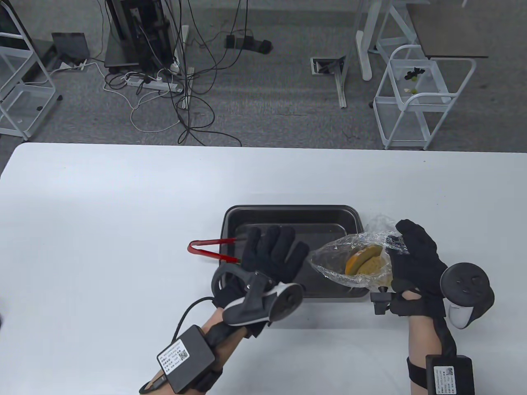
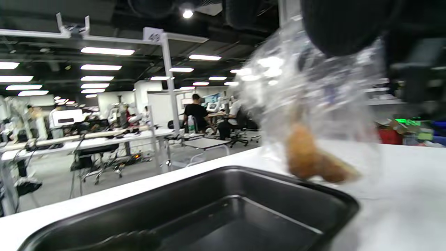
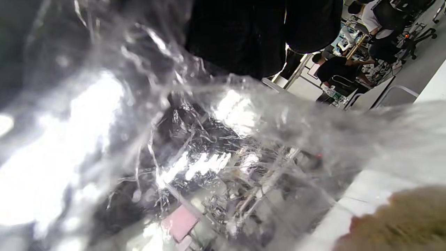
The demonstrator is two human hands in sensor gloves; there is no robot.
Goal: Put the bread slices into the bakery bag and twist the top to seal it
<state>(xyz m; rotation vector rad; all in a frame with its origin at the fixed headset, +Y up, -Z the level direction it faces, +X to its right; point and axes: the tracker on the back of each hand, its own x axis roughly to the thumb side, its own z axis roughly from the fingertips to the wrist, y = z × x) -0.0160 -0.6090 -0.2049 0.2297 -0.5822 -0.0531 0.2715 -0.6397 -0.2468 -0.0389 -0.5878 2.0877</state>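
Note:
My right hand grips the gathered top of the clear bakery bag and holds it over the right end of the black tray. Bread slices with orange-brown crust lie inside the bag. My left hand hovers over the tray with its fingers straight and spread, holding nothing, just left of the bag. In the left wrist view the bag hangs blurred above the tray rim, with bread at its bottom. In the right wrist view crinkled bag plastic fills the frame under my gloved fingers.
Red tongs lie at the tray's left edge, their tips hidden under my left hand. The white table stretches out left and behind the tray. Carts, cables and desk legs stand on the floor beyond the table's far edge.

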